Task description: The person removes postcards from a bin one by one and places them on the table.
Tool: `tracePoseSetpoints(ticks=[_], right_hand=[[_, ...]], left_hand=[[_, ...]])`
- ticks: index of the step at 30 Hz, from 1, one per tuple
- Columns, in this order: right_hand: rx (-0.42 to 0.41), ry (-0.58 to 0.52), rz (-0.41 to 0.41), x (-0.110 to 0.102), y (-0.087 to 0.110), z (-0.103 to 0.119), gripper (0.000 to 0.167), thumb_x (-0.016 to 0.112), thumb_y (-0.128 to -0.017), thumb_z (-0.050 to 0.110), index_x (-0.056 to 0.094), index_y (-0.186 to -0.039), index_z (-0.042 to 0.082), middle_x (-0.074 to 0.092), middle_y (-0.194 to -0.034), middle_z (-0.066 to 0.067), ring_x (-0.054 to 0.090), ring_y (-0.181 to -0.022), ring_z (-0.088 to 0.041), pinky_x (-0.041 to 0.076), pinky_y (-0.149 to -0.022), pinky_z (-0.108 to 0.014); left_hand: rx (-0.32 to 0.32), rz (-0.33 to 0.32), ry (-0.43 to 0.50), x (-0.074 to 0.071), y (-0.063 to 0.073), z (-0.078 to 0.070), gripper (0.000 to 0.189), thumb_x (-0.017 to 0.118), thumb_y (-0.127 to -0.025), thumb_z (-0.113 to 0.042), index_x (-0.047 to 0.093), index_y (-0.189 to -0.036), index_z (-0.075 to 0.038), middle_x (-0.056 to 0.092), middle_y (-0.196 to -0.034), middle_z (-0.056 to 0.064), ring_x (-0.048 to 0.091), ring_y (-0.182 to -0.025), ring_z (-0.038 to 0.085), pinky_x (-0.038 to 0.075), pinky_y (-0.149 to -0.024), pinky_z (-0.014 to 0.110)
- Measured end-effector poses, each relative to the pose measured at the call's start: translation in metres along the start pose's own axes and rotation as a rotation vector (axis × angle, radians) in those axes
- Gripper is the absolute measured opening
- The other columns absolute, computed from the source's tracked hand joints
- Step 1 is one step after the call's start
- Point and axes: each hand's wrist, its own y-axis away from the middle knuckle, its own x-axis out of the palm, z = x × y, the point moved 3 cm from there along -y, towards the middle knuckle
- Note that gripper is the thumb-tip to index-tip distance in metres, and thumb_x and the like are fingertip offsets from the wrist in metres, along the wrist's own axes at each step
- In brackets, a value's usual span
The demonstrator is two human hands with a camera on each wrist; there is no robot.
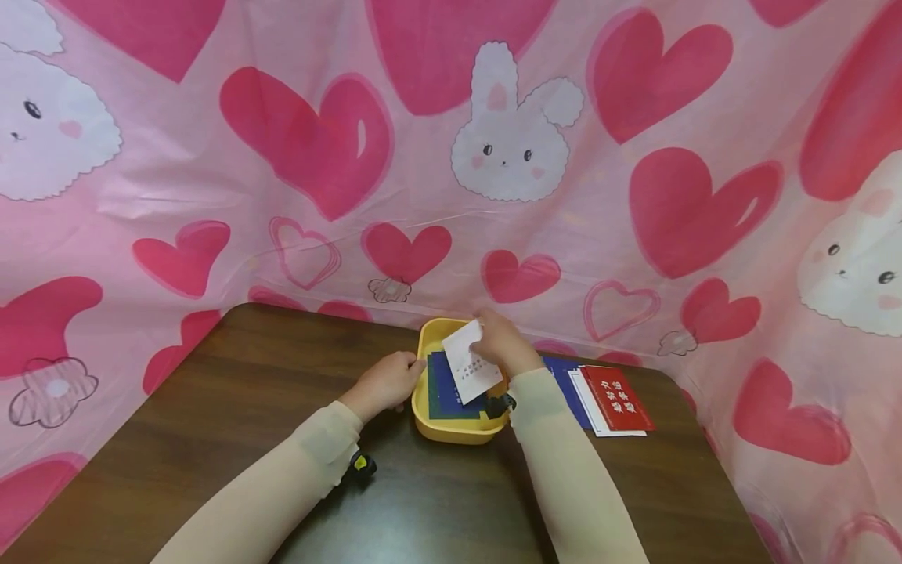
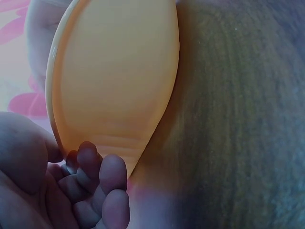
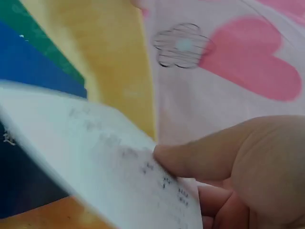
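Note:
A yellow plastic bin (image 1: pixel 454 435) stands on the table in the head view. With thumb and fingertips my left hand (image 1: pixel 386 382) pinches its left rim; the left wrist view shows the fingers curled at the bin's end (image 2: pixel 114 86). My right hand (image 1: pixel 503 346) pinches a white card (image 1: pixel 465 362) with printed characters, held tilted over the bin. In the right wrist view the thumb (image 3: pixel 190 160) lies on the card's printed face. Beneath the card, a dark blue card (image 1: pixel 444 372) and a green card (image 1: pixel 438 408) lie inside the bin, partly hidden.
Right of the bin, a red card (image 1: pixel 620 399) with white characters overlaps white sheets (image 1: pixel 599 427) and a blue card (image 1: pixel 560 376). The brown wooden table (image 1: pixel 211 407) meets a pink heart-patterned cloth (image 1: pixel 423 180) behind it.

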Motion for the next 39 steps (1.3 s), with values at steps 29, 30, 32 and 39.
tracePoseSetpoints(ticks=[29, 30, 32, 39], right_hand=[[0.055, -0.2, -0.279, -0.108, 0.054, -0.079, 0.055, 0.077, -0.108, 0.019, 0.063, -0.161, 0.01, 0.077, -0.129, -0.033, 0.078, -0.084, -0.026, 0.067, -0.067, -0.033], [0.062, -0.194, -0.289, -0.111, 0.057, -0.083, 0.055, 0.076, -0.108, 0.019, 0.062, -0.162, 0.01, 0.076, -0.131, -0.033, 0.077, -0.086, -0.027, 0.068, -0.068, -0.034], [0.092, -0.168, -0.308, -0.119, 0.063, -0.095, 0.056, 0.076, -0.109, 0.021, 0.061, -0.163, 0.011, 0.075, -0.135, -0.034, 0.077, -0.089, -0.029, 0.068, -0.069, -0.035], [0.225, -0.039, -0.411, -0.145, 0.09, -0.159, 0.056, 0.075, -0.109, 0.023, 0.062, -0.16, 0.006, 0.072, -0.137, -0.038, 0.075, -0.102, -0.041, 0.067, -0.076, -0.04]], left_hand=[[0.019, -0.017, -0.02, 0.001, -0.001, -0.001, 0.041, 0.049, -0.121, -0.044, 0.069, -0.129, -0.009, 0.068, -0.087, 0.012, 0.066, -0.065, 0.027, 0.051, -0.056, 0.033], [0.021, -0.017, -0.021, 0.001, -0.002, -0.001, 0.041, 0.049, -0.121, -0.044, 0.07, -0.128, -0.009, 0.068, -0.086, 0.012, 0.065, -0.064, 0.028, 0.05, -0.055, 0.033], [0.021, -0.018, -0.021, 0.001, -0.003, 0.0, 0.041, 0.049, -0.121, -0.044, 0.069, -0.127, -0.009, 0.068, -0.082, 0.012, 0.065, -0.062, 0.028, 0.049, -0.055, 0.034], [0.033, -0.017, -0.023, 0.001, -0.005, 0.0, 0.04, 0.05, -0.121, -0.043, 0.07, -0.126, -0.009, 0.068, -0.084, 0.012, 0.066, -0.062, 0.028, 0.05, -0.055, 0.034]])
